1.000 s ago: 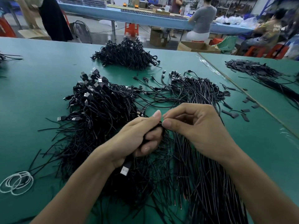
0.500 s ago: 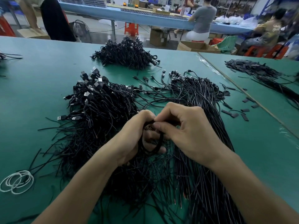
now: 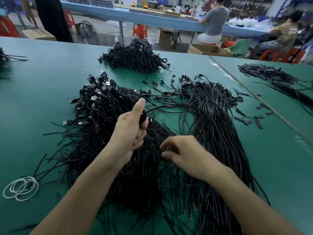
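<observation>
Over the green table (image 3: 42, 99), left hand (image 3: 130, 131) grips cable (image 3: 169, 106) running rightward.

Black cable (image 3: 143, 118): thin, one end bunched in the grip of the left hand (image 3: 130, 131), free length running out toward 2 o'clock with a short red section. Cable pile (image 3: 135, 175): loose, tangled black strands lying directly beneath, USB plugs clustered at 10 o'clock.

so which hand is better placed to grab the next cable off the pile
Right. The right hand sits empty over the loose cables, fingertips toward them, while the left hand is busy gripping a black cable.
</observation>
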A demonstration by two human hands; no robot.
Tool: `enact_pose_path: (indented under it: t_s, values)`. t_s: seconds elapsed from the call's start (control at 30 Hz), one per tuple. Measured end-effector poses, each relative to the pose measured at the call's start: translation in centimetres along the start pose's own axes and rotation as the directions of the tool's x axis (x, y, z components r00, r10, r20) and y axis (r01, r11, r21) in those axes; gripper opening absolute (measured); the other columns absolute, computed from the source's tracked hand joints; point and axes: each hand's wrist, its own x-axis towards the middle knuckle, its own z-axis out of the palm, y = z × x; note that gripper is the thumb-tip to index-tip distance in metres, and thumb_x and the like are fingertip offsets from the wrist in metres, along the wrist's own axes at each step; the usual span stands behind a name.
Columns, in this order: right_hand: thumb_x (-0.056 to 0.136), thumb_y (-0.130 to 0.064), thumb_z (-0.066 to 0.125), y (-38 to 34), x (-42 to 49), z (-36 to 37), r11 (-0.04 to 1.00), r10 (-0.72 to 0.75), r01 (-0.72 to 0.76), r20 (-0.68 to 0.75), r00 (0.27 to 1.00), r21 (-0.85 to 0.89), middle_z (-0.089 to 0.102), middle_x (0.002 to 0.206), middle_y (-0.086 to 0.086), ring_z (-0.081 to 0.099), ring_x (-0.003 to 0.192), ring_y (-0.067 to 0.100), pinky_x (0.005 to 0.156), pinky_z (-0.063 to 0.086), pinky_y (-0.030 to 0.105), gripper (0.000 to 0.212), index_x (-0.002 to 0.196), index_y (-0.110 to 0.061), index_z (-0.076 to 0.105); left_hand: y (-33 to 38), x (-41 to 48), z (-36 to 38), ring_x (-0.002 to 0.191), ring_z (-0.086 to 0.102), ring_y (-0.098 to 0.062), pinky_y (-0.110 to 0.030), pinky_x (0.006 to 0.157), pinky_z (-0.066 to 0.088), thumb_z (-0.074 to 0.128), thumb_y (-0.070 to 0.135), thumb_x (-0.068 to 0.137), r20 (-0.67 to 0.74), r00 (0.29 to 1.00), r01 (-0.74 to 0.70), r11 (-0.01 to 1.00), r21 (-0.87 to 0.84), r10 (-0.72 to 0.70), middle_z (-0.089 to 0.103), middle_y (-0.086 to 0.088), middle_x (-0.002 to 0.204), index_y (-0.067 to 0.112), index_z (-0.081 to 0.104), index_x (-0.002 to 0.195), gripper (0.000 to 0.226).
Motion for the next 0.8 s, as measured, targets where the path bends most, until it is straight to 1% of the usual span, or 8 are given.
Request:
enact_pose_path:
  t_s: [0.1, 0.2, 0.3, 0.4, 0.5, 0.7, 0.77, 0.8]
  values:
    - [0.095, -0.039, 0.063, -0.6, -0.1, 1.8, 0.979, -0.052, 0.065, 0.073, 0.996, -0.193, 0.060, 0.111, -0.010, 0.056, 0.107, 0.014, 0.090, 0.050, 0.035, 0.027, 0.121, -0.033, 0.061, 0.0, 0.0, 0.0, 0.033, 0.023, -0.009, -0.020, 0.033, 0.016, 0.059, 0.056, 0.091, -0.084, 0.996, -0.020, 1.000, 0.009, 0.021, 0.033, 0.003, 0.042, 0.020, 0.058, 0.047, 0.056]
    - [0.102, -0.034, 0.049, -1.3, -0.2, 2.6, 0.977, -0.093, 0.098, 0.037, 0.995, -0.190, 0.062, 0.111, -0.008, 0.057, 0.109, 0.018, 0.089, 0.048, 0.035, 0.023, 0.121, -0.029, 0.061, 0.1, 0.0, -0.1, 0.037, 0.020, -0.009, -0.024, 0.036, 0.014, 0.059, 0.061, 0.087, -0.151, 0.988, -0.031, 0.999, 0.012, 0.033, 0.032, 0.005, 0.044, 0.020, 0.061, 0.048, 0.057]
    - [0.104, -0.033, 0.044, -1.9, -0.3, 2.9, 0.985, -0.129, 0.119, -0.071, 0.989, -0.127, 0.056, 0.110, -0.009, 0.055, 0.105, 0.017, 0.084, 0.047, 0.034, 0.029, 0.132, -0.034, 0.051, 0.2, 0.1, 0.0, 0.037, 0.020, -0.008, -0.022, 0.034, 0.016, 0.047, 0.062, 0.095, -0.185, 0.982, -0.024, 1.000, 0.007, 0.025, 0.031, 0.005, 0.046, 0.021, 0.060, 0.045, 0.066]
    - [0.101, -0.030, 0.053, -2.3, 0.0, 3.3, 0.944, -0.238, 0.222, -0.038, 0.970, -0.243, 0.048, 0.107, -0.006, 0.049, 0.104, 0.017, 0.088, 0.046, 0.033, 0.040, 0.139, -0.040, 0.047, 0.2, 0.1, 0.3, 0.036, 0.020, -0.009, -0.020, 0.035, 0.014, 0.030, 0.064, 0.099, -0.177, 0.984, -0.003, 1.000, -0.023, -0.001, 0.032, 0.005, 0.046, 0.020, 0.055, 0.045, 0.075]
    - [0.100, -0.031, 0.056, -2.5, 0.5, 3.4, 0.912, -0.287, 0.270, -0.010, 0.958, -0.308, 0.048, 0.110, -0.004, 0.045, 0.104, 0.018, 0.089, 0.042, 0.033, 0.029, 0.128, -0.036, 0.061, 0.4, 0.1, 0.4, 0.036, 0.019, -0.009, -0.019, 0.033, 0.015, 0.022, 0.061, 0.102, -0.154, 0.987, 0.027, 0.996, -0.082, -0.039, 0.033, 0.007, 0.043, 0.019, 0.049, 0.046, 0.075]
    - [0.095, -0.034, 0.063, -2.5, 0.9, 2.9, 0.852, -0.410, 0.373, -0.024, 0.912, -0.367, 0.051, 0.107, -0.004, 0.046, 0.103, 0.018, 0.088, 0.045, 0.037, 0.017, 0.110, -0.029, 0.070, 0.4, 0.1, 0.4, 0.039, 0.020, -0.011, -0.021, 0.035, 0.015, 0.040, 0.045, 0.102, -0.173, 0.984, -0.025, 0.999, 0.040, 0.032, 0.033, 0.001, 0.050, 0.020, 0.057, 0.041, 0.068]
    - [0.093, -0.035, 0.066, -2.3, 0.7, 2.1, 0.898, -0.384, 0.338, -0.127, 0.914, -0.281, 0.057, 0.106, -0.007, 0.051, 0.102, 0.015, 0.088, 0.048, 0.036, 0.016, 0.106, -0.028, 0.073, 0.6, 0.0, 0.3, 0.039, 0.019, -0.011, -0.022, 0.037, 0.014, 0.042, 0.043, 0.102, -0.187, 0.979, -0.073, 0.997, 0.024, 0.076, 0.033, -0.004, 0.054, 0.020, 0.060, 0.043, 0.067]
    - [0.092, -0.033, 0.068, -2.3, 0.6, 1.6, 0.940, -0.329, 0.299, -0.206, 0.922, -0.165, 0.061, 0.103, -0.009, 0.055, 0.100, 0.012, 0.086, 0.050, 0.034, 0.015, 0.104, -0.028, 0.074, 0.6, 0.0, 0.1, 0.038, 0.018, -0.011, -0.023, 0.038, 0.013, 0.042, 0.041, 0.103, -0.196, 0.975, -0.103, 0.995, 0.014, 0.103, 0.033, -0.003, 0.052, 0.020, 0.061, 0.043, 0.066]
